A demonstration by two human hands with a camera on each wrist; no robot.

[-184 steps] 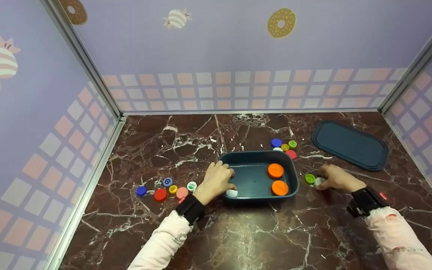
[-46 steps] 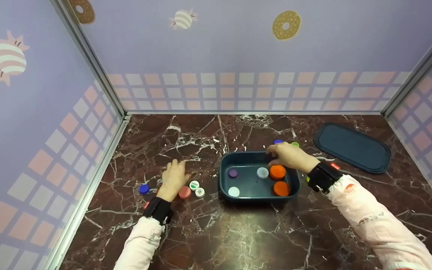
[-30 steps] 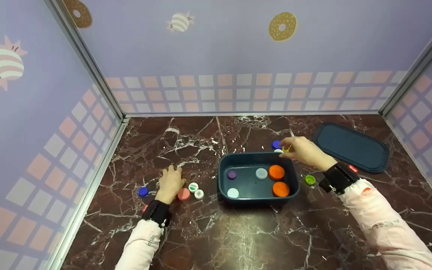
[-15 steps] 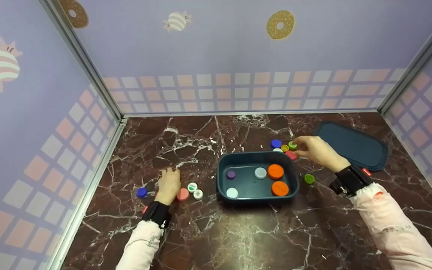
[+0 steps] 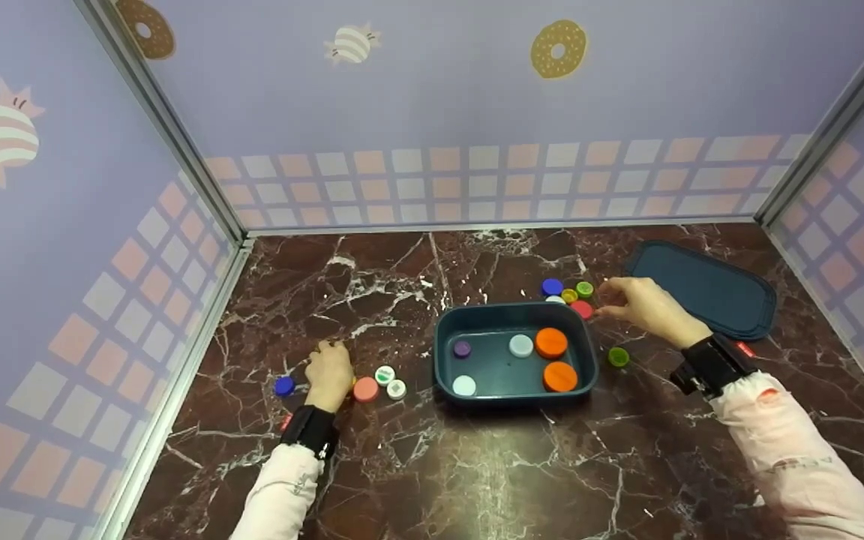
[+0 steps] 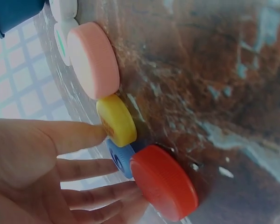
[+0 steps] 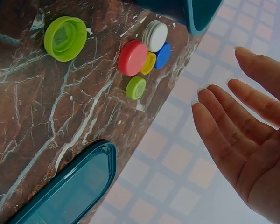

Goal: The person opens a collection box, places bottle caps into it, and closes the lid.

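My left hand (image 5: 329,377) is over the left group of bottle caps, its fingers loosely extended. In the left wrist view the thumb is at the yellow cap (image 6: 116,120); the other fingers reach by the blue cap (image 6: 121,158) and the red cap (image 6: 163,183). Whether they touch these caps I cannot tell. A pink cap (image 6: 93,60) lies beside the yellow one. My right hand (image 5: 649,307) hovers, relaxed and holding nothing, right of another cap cluster with a pinkish-red cap (image 5: 582,310) and a small green cap (image 5: 585,289). Between the hands stands a dark teal box (image 5: 508,397).
Inside the box lie two orange caps (image 5: 560,376), two whitish caps (image 5: 521,346) and a purple cap (image 5: 462,349). A green cap (image 5: 619,358) lies right of it. The box's lid (image 5: 709,289) rests at the back right. Patterned walls enclose the marble-look table.
My left hand has left the box for the left caps and shifted slightly left. A purple and another whitish cap now show inside. My right hand has drawn back rightward from the box, empty.
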